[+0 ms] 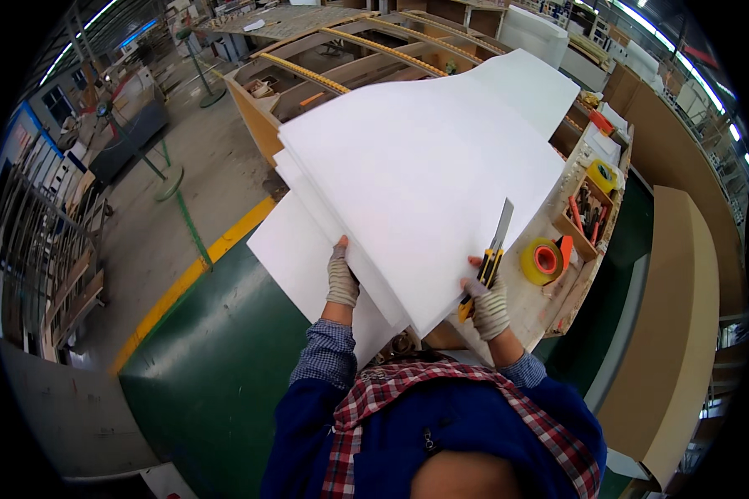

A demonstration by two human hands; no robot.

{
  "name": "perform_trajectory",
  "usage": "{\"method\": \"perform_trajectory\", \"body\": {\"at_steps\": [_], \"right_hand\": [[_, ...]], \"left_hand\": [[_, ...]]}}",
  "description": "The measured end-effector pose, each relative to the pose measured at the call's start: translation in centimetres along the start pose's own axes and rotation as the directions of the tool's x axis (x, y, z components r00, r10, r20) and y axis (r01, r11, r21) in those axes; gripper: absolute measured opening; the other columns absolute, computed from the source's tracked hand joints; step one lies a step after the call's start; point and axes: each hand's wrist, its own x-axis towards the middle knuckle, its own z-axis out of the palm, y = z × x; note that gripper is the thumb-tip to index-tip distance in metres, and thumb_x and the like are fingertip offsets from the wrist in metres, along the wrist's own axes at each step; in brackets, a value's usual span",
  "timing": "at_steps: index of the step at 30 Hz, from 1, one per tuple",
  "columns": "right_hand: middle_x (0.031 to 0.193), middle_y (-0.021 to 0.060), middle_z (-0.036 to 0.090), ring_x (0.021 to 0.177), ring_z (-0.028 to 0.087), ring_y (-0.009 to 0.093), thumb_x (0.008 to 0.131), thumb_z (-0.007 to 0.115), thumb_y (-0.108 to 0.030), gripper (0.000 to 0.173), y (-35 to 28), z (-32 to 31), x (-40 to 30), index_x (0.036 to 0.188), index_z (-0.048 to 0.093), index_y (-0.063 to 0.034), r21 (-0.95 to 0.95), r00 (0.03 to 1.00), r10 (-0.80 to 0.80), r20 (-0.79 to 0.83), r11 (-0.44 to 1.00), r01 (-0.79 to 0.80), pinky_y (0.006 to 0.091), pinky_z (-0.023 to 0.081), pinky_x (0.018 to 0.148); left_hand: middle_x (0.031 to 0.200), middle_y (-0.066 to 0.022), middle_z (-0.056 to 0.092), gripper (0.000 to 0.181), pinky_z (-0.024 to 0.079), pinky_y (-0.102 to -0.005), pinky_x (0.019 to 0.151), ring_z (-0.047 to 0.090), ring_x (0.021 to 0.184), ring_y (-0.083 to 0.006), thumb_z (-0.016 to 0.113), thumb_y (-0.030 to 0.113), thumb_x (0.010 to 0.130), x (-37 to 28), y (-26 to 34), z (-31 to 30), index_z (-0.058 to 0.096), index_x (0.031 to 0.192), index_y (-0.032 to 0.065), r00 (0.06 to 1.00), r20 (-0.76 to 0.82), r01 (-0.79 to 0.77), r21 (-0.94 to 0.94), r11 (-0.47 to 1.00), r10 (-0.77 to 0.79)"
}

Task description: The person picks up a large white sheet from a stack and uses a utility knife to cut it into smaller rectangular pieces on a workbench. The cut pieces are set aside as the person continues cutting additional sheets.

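Observation:
Large white sheets lie stacked in front of me, overlapping and shifted against each other, across a wooden roller frame. My left hand, in a striped fingerless glove, holds the left edge of the sheets with the thumb on top; its other fingers are hidden beneath. In my right hand, gloved the same way, is a yellow-and-black utility knife with its long blade out and pointing away from me. That hand is at the right edge of the upper sheet. A lower white sheet sticks out at the left.
Along the right runs a worn wooden ledge with a tape roll in a red dispenser, a wooden box of pens or tools and another yellow tape roll. Large cardboard stands further right. Fan stands are at the left.

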Motion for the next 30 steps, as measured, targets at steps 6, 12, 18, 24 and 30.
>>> {"method": "perform_trajectory", "body": {"at_steps": [6, 12, 18, 24, 30], "right_hand": [[0.086, -0.0012, 0.052, 0.065, 0.046, 0.006, 0.074, 0.063, -0.002, 0.040, 4.9, 1.1, -1.8, 0.110, 0.048, -0.0051, -0.013, 0.999, 0.028, 0.041, 1.000, -0.028, 0.0192, 0.041, 0.057], [0.095, 0.0017, 0.054, 0.063, 0.047, 0.004, 0.072, 0.065, -0.006, 0.045, 6.2, 0.7, -1.5, 0.113, 0.048, -0.0039, -0.084, 0.997, -0.055, 0.056, 0.995, 0.060, 0.0181, 0.041, 0.054], [0.084, -0.0003, 0.053, 0.065, 0.047, 0.004, 0.073, 0.062, -0.006, 0.045, 3.8, 1.3, -1.7, 0.115, 0.045, -0.0005, -0.203, 0.984, 0.037, 0.173, 0.979, -0.001, 0.0171, 0.040, 0.055], [0.074, -0.0003, 0.052, 0.056, 0.048, 0.006, 0.073, 0.066, -0.010, 0.047, 3.8, 0.1, -0.6, 0.116, 0.046, -0.0048, -0.131, 0.967, 0.148, 0.206, 0.984, -0.122, 0.0190, 0.042, 0.048], [0.076, 0.0039, 0.055, 0.059, 0.053, 0.010, 0.075, 0.065, -0.015, 0.052, -5.3, -1.2, 2.8, 0.120, 0.042, -0.0038, -0.623, 0.783, 0.520, 0.341, 0.749, -0.226, 0.0215, 0.045, 0.047]], "left_hand": [[0.115, -0.0136, 0.051, 0.067, 0.045, -0.0379, 0.085, 0.050, 0.103, -0.0265, 0.046, 0.059, 0.078, 0.9, -2.3, -2.1, 0.042, 0.121, 0.0071, 0.998, -0.013, 0.056, -0.055, 0.997, -0.057], [0.126, -0.0160, 0.040, 0.087, 0.037, -0.0396, 0.093, 0.041, 0.113, -0.0282, 0.045, 0.070, 0.070, -0.6, -0.4, -2.0, 0.033, 0.129, 0.0070, 0.994, -0.004, 0.109, -0.151, 0.983, -0.110], [0.112, -0.0165, 0.045, 0.082, 0.048, -0.0456, 0.078, 0.049, 0.102, -0.0305, 0.071, 0.034, 0.068, 1.8, -0.9, -3.2, 0.023, 0.129, 0.0062, 0.991, 0.023, 0.132, -0.027, 0.991, -0.131], [0.106, -0.0161, 0.049, 0.071, 0.052, -0.0447, 0.070, 0.054, 0.091, -0.0292, 0.071, 0.023, 0.068, 1.3, -1.1, -2.5, 0.029, 0.123, 0.0045, 0.995, 0.051, 0.089, -0.044, 0.995, -0.086], [0.106, -0.0172, 0.049, 0.072, 0.050, -0.0403, 0.074, 0.054, 0.091, -0.0281, 0.070, 0.022, 0.069, 2.0, -1.4, -3.2, 0.028, 0.122, -0.0017, 0.999, -0.027, 0.045, 0.002, 0.999, -0.044]]}}
